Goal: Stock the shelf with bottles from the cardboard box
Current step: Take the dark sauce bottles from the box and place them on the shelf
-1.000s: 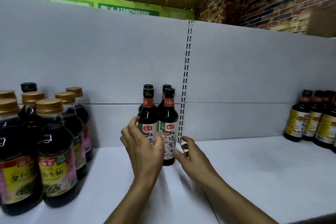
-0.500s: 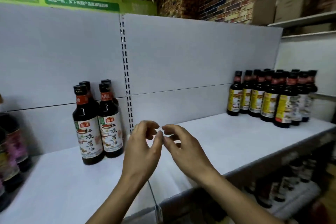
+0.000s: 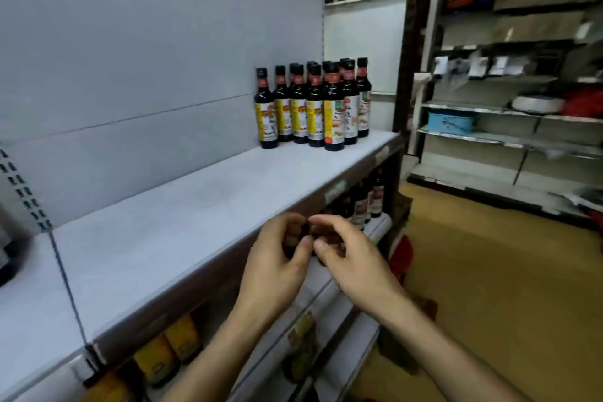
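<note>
Soy-sauce bottles stand upright, up beyond your right grip; left grip beside it, both loosely curled, empty (cardboard box unseen).

Dark bottles carry yellow-and-red labels and red neck bands; the shelf is pale grey; the floor is ochre.

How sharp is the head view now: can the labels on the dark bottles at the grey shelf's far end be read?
Head view: motion blur softens the whole frame; the dark glass bottles with yellow and red labels show colour blocks but no legible text; the metal racks on the right are smeared most; the wide lens bows the grey shelf board.
</note>
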